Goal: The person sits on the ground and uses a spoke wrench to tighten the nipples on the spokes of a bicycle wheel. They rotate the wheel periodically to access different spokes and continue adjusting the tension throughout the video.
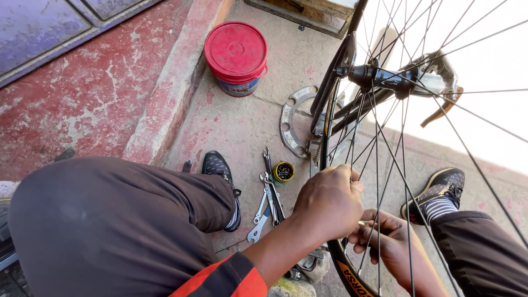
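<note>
A spoked bicycle wheel (336, 99) stands upright in front of me, its hub (379, 77) at the upper right. My left hand (329, 201) is closed over the black rim and tyre near the bottom of the wheel. My right hand (385, 234) reaches in from the other side, behind the spokes, with its fingers curled around a small pale part at the rim; what that part is cannot be made out. My knees in dark trousers frame the wheel on both sides.
Several spanners (267, 203) and a small round tin (284, 172) lie on the concrete by my left shoe (218, 166). A grey metal ring (290, 124) lies beyond them. A red-lidded bucket (236, 55) stands by the red painted kerb (170, 93).
</note>
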